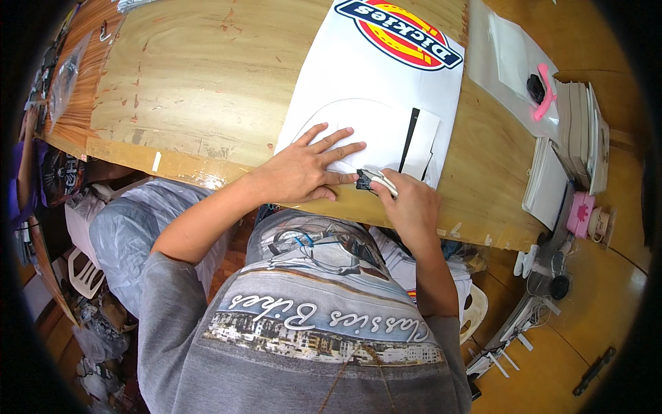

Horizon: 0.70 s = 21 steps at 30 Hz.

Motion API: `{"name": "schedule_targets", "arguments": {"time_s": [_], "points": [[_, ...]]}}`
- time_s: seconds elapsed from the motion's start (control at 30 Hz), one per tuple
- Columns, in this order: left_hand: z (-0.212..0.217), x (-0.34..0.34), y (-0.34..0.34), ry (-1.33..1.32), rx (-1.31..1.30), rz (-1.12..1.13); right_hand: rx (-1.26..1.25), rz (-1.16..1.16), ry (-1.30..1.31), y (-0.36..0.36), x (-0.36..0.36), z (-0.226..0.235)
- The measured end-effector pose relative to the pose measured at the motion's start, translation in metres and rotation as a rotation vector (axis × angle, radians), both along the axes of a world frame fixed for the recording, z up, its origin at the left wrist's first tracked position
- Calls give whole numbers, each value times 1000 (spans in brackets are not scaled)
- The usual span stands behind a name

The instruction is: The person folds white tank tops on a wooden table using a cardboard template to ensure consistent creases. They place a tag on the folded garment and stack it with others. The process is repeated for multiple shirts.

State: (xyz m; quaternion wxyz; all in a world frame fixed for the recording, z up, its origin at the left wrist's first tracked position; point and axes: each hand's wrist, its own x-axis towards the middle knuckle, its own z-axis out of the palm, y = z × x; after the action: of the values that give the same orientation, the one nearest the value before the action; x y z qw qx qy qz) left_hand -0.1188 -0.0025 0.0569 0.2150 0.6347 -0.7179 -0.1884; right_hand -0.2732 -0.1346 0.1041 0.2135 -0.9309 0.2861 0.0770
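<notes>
My left hand lies flat with its fingers spread on a white sheet, holding down a rounded white piece on it. My right hand is closed round a small pale tool near the sheet's front edge; its exact kind is hard to make out. Beside its tip, next to my left thumb, shows a small black piece with fine light marks. A narrow white strip and a black strip lie on the sheet just beyond my right hand. The sheet's far end carries a red, yellow and dark blue emblem.
The worn wooden table runs left and right of the sheet. Clear plastic with a pink curved object and a black item lies at the right, by stacked pale boards. Grey plastic bags stand below the table at the left.
</notes>
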Motion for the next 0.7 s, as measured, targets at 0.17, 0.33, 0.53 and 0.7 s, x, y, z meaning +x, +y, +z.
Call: {"name": "schedule_targets", "arguments": {"time_s": [0.17,0.33,0.53,0.7], "points": [[-2,-1,1,5,-13,11,-51,79,-21,2,3,0],[-2,-1,1,26,-24,19,-94,106,-8,3,5,0],[-1,0,0,-1,-7,7,-22,52,52,-1,6,-2],[-4,-1,3,-45,-25,-5,186,-462,-157,-55,-27,-15]]}}
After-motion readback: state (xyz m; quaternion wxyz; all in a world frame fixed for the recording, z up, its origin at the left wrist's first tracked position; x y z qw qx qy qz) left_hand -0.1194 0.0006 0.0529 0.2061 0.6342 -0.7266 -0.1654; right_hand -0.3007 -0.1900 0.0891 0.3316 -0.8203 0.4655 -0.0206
